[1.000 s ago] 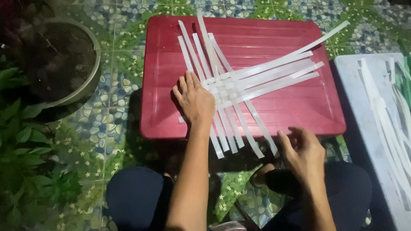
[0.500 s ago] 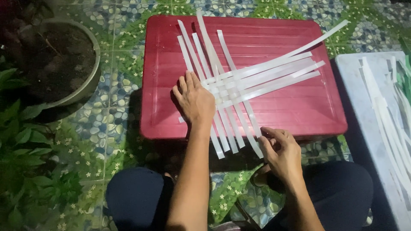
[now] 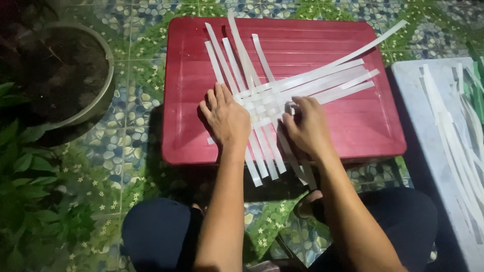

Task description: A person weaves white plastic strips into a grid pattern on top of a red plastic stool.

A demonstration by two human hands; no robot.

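Fingers of left hand [image 3: 227, 118] spread flat, pressed on woven white strips [image 3: 267, 100], right hand [image 3: 307, 126] fingers curled, one strip end pinched, strips laid crossed on red plastic lid [image 3: 353, 126], grey tray [image 3: 428, 131] of spare strips set beside.

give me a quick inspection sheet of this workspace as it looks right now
surface: red plastic lid used as a low table, resting on a pebble-and-flower patterned floor.
job's things: white strips crossed into a partly woven patch on the lid; several ends hang over its near edge.
clutter: loose strips lying on a grey lid to the right.
grippers: left hand flat on the weave's left side; right hand on its right side, fingers curled at the strips.
cables: nothing seen.
surroundings: round pot of soil at far left, green leaves below it; the person's knees in dark cloth at the bottom.
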